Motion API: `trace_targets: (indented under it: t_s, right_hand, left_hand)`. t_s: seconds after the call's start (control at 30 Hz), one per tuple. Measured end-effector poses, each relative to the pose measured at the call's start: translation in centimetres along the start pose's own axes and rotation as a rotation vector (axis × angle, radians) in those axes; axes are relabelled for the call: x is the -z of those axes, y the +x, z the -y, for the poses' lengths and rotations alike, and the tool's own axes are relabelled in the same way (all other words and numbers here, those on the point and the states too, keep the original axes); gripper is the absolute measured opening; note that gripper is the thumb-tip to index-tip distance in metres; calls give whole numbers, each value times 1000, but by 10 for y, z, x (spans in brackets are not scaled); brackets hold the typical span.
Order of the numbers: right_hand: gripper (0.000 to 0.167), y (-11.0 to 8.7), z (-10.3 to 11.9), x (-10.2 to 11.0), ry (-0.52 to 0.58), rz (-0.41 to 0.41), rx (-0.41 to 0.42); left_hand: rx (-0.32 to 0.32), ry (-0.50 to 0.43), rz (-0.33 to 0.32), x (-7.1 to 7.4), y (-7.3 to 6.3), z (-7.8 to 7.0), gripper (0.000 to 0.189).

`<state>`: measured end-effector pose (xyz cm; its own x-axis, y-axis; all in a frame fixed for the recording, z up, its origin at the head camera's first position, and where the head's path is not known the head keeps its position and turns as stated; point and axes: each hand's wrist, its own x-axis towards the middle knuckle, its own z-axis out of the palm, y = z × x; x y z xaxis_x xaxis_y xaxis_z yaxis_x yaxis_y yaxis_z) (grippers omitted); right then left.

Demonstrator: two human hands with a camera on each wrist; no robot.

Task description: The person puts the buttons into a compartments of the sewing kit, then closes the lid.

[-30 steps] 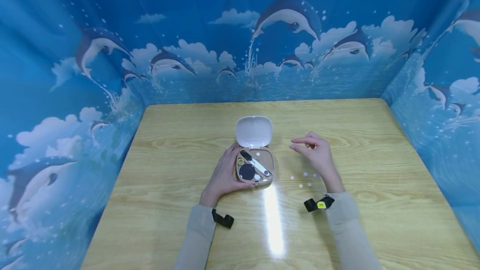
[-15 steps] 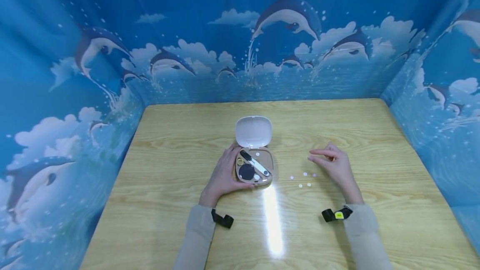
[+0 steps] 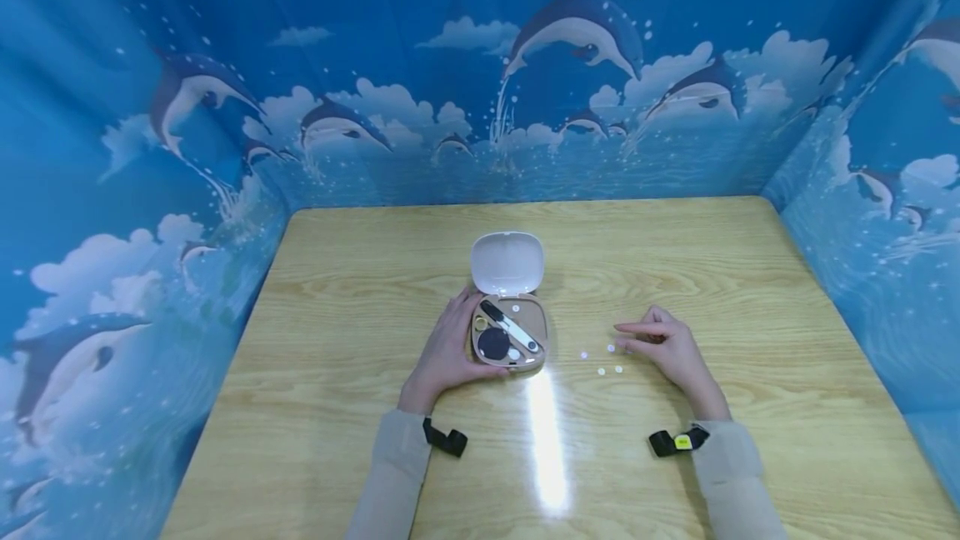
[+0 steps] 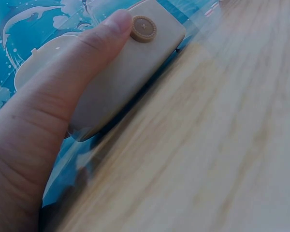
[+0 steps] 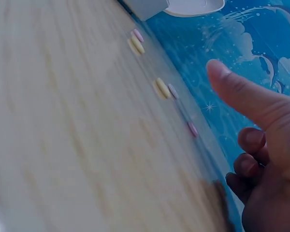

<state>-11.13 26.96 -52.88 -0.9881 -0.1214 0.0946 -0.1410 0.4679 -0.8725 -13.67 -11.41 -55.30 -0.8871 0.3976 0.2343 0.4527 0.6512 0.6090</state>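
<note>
An opened sewing-kit case [image 3: 534, 320] with a tan tray stands mid-table, its white lid [image 3: 507, 263] tipped back. My left hand [image 3: 444, 350] grips the case from its left side, thumb along the front beside a button-shaped catch [image 4: 144, 29]. In the tray lie a black round piece [image 3: 493, 344], a white-and-black slim tool [image 3: 513, 327], a gold ring [image 3: 481, 323] and small white discs. To the right, several small button-like discs [image 3: 602, 372] are scattered. Over a pink disc [image 5: 192, 129] hovers my right hand [image 3: 678, 352], thumb and forefinger apart, nothing visible between them.
The wood-grain table [image 3: 360, 273] is bordered at the back and sides by a blue dolphin-print curtain [image 3: 420, 148]. A bright light reflection [image 3: 547, 440] lies on the tabletop before the case. Black camera bands are on both wrists.
My right hand has moved rightward from near the case, then lowered toward the rightmost disc, now partly covered by its fingertips. The left hand and the case have stayed put.
</note>
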Motion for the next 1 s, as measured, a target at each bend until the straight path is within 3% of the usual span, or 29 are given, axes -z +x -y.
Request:
trace_targets:
  t_s: [0.2,0.53,1.0]
  right_hand:
    - [29,-1,-12,-3,-45,16,-4]
    - [23,1,-16,-12,-156,1,163]
    - [13,1,-14,-13,-181,-21,164]
  left_hand:
    - [14,2,6,-1,0,-1,132]
    - [24,-12,7,2,-1,-3,130]
    - [13,11,15,-1,-1,2,131]
